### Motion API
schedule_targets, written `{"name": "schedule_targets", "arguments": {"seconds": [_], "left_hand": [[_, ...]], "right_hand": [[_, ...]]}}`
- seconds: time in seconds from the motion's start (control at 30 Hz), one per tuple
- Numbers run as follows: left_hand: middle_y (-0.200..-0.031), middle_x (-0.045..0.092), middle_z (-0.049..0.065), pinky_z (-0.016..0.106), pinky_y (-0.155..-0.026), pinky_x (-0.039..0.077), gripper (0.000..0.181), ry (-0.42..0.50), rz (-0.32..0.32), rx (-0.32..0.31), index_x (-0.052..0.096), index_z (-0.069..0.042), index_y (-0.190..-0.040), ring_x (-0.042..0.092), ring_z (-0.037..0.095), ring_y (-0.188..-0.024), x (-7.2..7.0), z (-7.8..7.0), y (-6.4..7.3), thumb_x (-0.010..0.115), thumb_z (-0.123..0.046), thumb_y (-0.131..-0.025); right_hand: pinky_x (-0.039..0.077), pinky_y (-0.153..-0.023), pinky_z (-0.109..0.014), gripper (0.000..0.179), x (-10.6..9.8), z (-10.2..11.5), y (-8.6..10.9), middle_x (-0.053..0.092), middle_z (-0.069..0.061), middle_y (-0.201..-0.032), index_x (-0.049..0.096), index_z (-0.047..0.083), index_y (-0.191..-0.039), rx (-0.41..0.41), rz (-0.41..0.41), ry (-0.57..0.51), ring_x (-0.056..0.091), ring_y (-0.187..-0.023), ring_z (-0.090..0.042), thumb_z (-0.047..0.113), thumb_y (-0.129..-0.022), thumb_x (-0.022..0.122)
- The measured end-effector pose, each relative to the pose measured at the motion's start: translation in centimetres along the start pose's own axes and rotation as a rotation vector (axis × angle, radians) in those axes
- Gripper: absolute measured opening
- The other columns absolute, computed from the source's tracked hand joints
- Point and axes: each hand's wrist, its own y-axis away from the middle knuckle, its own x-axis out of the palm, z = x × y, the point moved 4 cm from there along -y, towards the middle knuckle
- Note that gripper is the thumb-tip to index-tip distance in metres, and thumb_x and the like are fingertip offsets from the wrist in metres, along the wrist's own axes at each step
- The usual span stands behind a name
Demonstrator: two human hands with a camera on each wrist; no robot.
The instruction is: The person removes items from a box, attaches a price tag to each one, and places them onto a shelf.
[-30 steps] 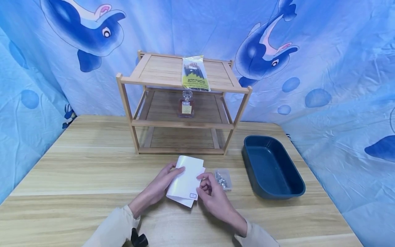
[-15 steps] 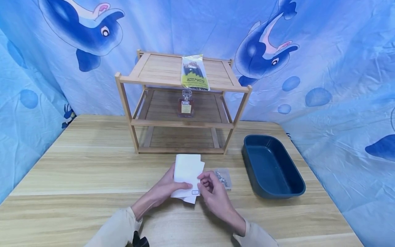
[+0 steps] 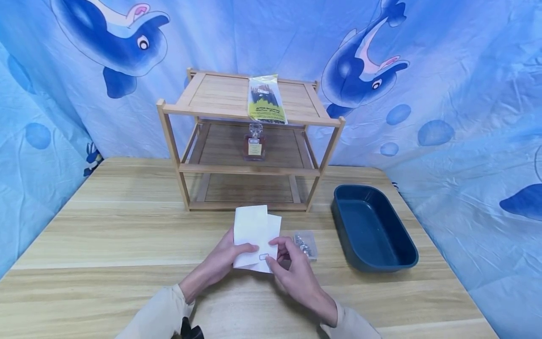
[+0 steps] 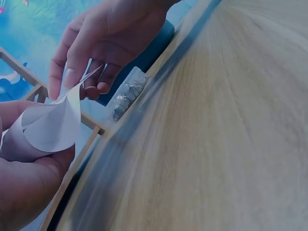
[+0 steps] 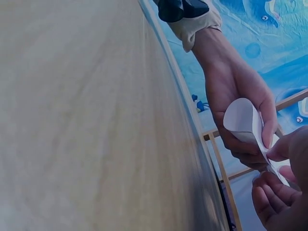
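Between both hands is a folded sheet of white paper (image 3: 250, 228) with a small printed label near its lower right corner. My left hand (image 3: 220, 260) grips its left side, thumb across the front and fingers behind. My right hand (image 3: 297, 274) pinches the right edge between thumb and index finger. Seen from the left wrist, the folded paper (image 4: 54, 126) bulges into an open loop at its lower end. The right wrist view shows the same rounded fold of the paper (image 5: 240, 118) inside the left hand's grip, above the table.
Just right of my right hand lies a clear box of small metal pieces (image 3: 305, 245). A dark blue basin (image 3: 338, 221) stands further right. Behind is a three-tier wooden rack (image 3: 250, 172), with a brush packet (image 3: 267, 101) on top and a perfume bottle (image 3: 255, 146) on its middle shelf.
The paper has shifted slightly left and away from me. My left thumb has moved lower over its front, and the right-hand layer now sticks out further beyond the front one.
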Motion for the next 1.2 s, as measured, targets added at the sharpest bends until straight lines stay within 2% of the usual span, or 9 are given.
{"name": "schedule_targets", "arguments": {"seconds": [0.4, 0.77, 0.93, 1.2], "left_hand": [[-0.125, 0.062, 0.017, 0.036, -0.086, 0.060, 0.070, 0.058, 0.014, -0.013, 0.024, 0.003, -0.153, 0.069, 0.024, -0.103, -0.24, 0.21, 0.08, 0.063, -0.002, -0.094], [-0.119, 0.067, 0.012, 0.037, -0.087, 0.060, 0.063, 0.086, 0.032, -0.027, 0.027, 0.006, -0.151, 0.069, 0.023, -0.103, -0.05, 0.69, 0.12, 0.059, -0.004, -0.098], [-0.119, 0.067, 0.013, 0.036, -0.086, 0.060, 0.061, 0.068, 0.024, -0.018, 0.028, 0.006, -0.151, 0.069, 0.022, -0.102, -0.02, 0.66, 0.15, 0.058, -0.004, -0.099], [-0.123, 0.064, 0.017, 0.034, -0.085, 0.060, 0.062, 0.008, 0.020, 0.022, 0.030, 0.005, -0.152, 0.069, 0.022, -0.101, 0.23, 0.87, -0.05, 0.060, -0.004, -0.098]], "right_hand": [[0.056, -0.070, -0.025, 0.033, -0.15, 0.35, 0.27, 0.060, 0.007, -0.097, 0.066, 0.007, -0.117, -0.147, -0.011, 0.211, 0.059, -0.083, -0.007, 0.003, -0.087, 0.081], [0.054, -0.073, -0.027, 0.034, -0.32, 0.38, 0.52, 0.062, 0.002, -0.102, 0.069, 0.011, -0.115, -0.291, -0.068, 0.354, 0.058, -0.089, -0.010, 0.012, -0.085, 0.085], [0.054, -0.076, -0.029, 0.033, -0.31, 0.51, 0.57, 0.063, 0.001, -0.104, 0.070, 0.012, -0.115, -0.312, -0.080, 0.396, 0.059, -0.093, -0.011, 0.015, -0.086, 0.085], [0.056, -0.077, -0.030, 0.032, -0.24, 0.58, 0.55, 0.065, 0.000, -0.103, 0.070, 0.010, -0.113, -0.314, -0.073, 0.398, 0.060, -0.092, -0.011, 0.012, -0.085, 0.085]]}}
